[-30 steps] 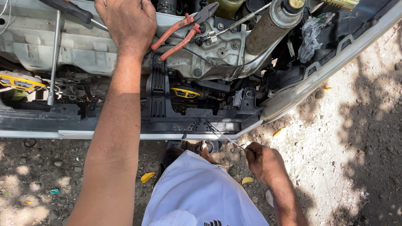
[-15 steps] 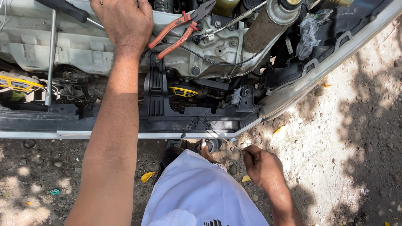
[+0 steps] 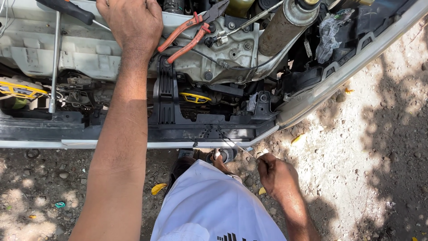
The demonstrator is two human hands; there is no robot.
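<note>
Tools on the car's front

Red-handled pliers [image 3: 189, 33] and a black-handled screwdriver [image 3: 67, 9] lie on the grey metal engine part [image 3: 80, 49]. Yellow leaves [image 3: 159, 188] lie on the dirt ground [image 3: 347, 169].

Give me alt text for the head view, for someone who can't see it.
Seen from above, a person leans over a car's open engine bay: the left hand rests on the metal beside red-handled pliers, while the right hand, down by the front edge, pinches a thin wire. Below is stony dirt ground.

Two hands are seen: the left hand [image 3: 131, 22] and the right hand [image 3: 277, 175]. One pair of red-handled pliers [image 3: 189, 32], one black-handled screwdriver [image 3: 67, 9], one long steel rod [image 3: 54, 62] and one thin wire [image 3: 236, 145] are counted.
</note>
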